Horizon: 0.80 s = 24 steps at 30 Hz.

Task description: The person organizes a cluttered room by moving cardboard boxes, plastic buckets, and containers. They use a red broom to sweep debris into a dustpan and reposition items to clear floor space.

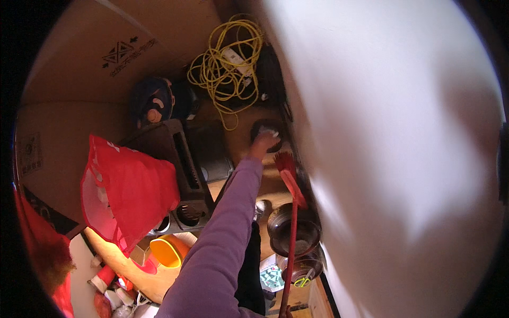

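Observation:
My left hand (264, 144), in a purple sleeve, reaches down to a dark rounded object (256, 128) on the wooden floor. Blur and shadow hide what that object is and how my fingers meet it. A sliver of my right hand (289, 313) shows at the bottom edge, around the handle of a red broom (293, 222). The broom's bristles (284, 159) point away from me, just right of my left hand. Beneath the handle stands a dark glossy pot (294, 232).
Yellow cable (222, 75) lies coiled around a white power strip (237, 61). Left are a large cardboard box (75, 79), a red bag (139, 187), a dark plastic unit (186, 159) and a yellow container (167, 251). Yellow-handled scissors (303, 282) lie low right. A white surface (397, 139) fills the right.

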{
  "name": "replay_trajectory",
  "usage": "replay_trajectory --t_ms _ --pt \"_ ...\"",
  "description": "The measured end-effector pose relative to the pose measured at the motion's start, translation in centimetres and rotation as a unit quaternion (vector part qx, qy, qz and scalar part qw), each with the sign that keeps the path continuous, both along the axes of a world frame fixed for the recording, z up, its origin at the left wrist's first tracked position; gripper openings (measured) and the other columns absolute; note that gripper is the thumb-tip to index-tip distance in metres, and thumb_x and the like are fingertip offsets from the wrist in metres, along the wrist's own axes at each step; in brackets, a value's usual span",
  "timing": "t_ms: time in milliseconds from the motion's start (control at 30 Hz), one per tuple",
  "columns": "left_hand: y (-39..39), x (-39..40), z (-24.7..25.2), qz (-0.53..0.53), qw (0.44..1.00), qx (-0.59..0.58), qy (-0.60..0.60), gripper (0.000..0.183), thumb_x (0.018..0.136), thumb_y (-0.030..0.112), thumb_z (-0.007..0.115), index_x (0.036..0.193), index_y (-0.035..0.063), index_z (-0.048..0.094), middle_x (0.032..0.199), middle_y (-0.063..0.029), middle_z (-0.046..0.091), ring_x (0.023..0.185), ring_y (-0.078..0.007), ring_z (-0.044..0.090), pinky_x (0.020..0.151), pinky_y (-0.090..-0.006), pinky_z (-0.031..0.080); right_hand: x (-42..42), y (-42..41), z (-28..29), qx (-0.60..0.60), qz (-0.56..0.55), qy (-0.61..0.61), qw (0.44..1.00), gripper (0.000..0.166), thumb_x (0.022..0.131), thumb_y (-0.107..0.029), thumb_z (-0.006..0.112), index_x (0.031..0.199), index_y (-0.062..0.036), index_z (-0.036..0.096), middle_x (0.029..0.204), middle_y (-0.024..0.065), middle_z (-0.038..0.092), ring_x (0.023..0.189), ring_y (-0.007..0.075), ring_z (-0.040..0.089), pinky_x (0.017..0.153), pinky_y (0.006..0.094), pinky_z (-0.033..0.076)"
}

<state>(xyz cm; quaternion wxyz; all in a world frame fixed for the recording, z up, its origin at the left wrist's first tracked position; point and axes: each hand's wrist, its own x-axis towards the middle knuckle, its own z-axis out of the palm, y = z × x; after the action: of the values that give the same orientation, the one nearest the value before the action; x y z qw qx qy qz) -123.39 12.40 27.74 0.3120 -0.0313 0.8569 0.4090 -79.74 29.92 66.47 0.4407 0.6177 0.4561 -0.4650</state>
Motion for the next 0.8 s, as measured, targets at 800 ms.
replay_trajectory --t_ms 800 --pt "-5.8 33.0 21.1 0.354 0.838 0.234 -0.342 0.036 0.078 0.033 0.052 0.103 0.0072 0.050 0.091 -0.0049 0.053 0.074 -0.0152 0.055 0.059 -0.0263 0.045 -1.5 4.9 -3.3 0.073 0.319 0.134 0.935 0.040 0.082 -0.030 0.048 0.119 -0.0165 0.043 0.057 -0.0001 0.047 0.047 0.0061 0.044 0.040 0.0222 0.035"
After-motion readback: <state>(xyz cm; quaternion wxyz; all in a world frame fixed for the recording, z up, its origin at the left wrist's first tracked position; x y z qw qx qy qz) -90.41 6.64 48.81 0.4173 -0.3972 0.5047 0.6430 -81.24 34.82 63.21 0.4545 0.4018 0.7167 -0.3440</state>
